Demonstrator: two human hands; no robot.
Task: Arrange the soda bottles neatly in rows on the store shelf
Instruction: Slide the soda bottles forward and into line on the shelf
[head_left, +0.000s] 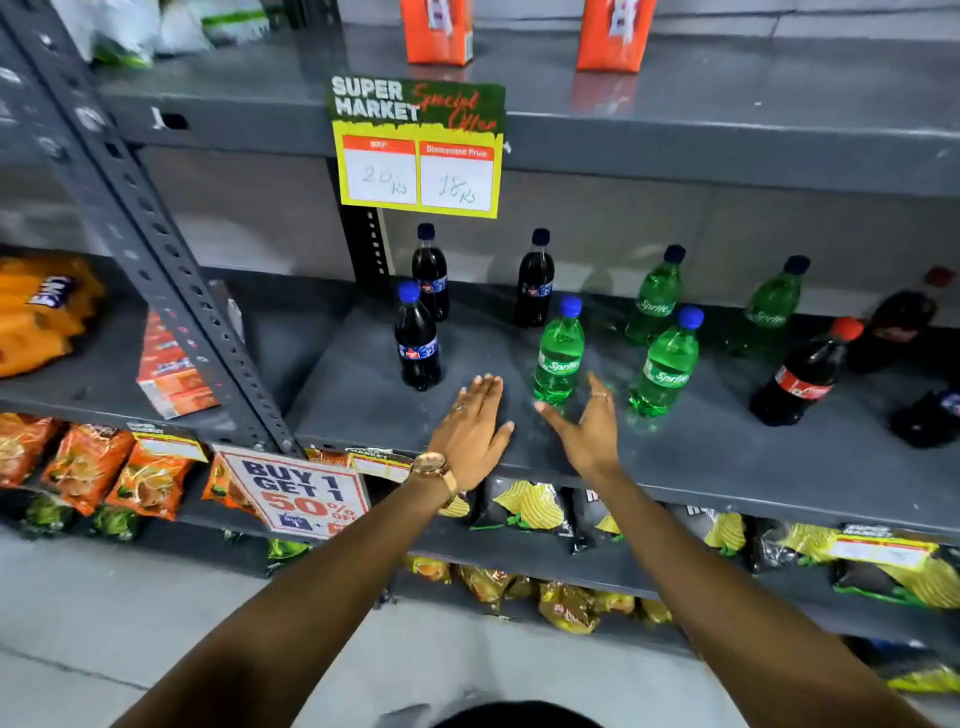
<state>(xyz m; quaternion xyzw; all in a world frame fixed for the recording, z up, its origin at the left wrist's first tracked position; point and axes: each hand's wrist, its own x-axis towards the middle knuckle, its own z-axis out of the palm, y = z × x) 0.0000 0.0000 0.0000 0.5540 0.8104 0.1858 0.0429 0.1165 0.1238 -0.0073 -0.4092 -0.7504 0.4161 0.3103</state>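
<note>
While both hands (470, 426) (589, 428) hover with fingers spread, empty, green bottle (558, 358) stands between them.

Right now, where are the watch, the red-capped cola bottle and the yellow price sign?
Watch (429, 464): head view, on its round face at the left wrist.
Red-capped cola bottle (802, 383): head view, on its red label.
Yellow price sign (418, 148): head view, between its two white price boxes.

both arms extended forward; left hand (470, 431) flat, palm down; right hand (589, 426) open, fingers spread, empty.
</note>
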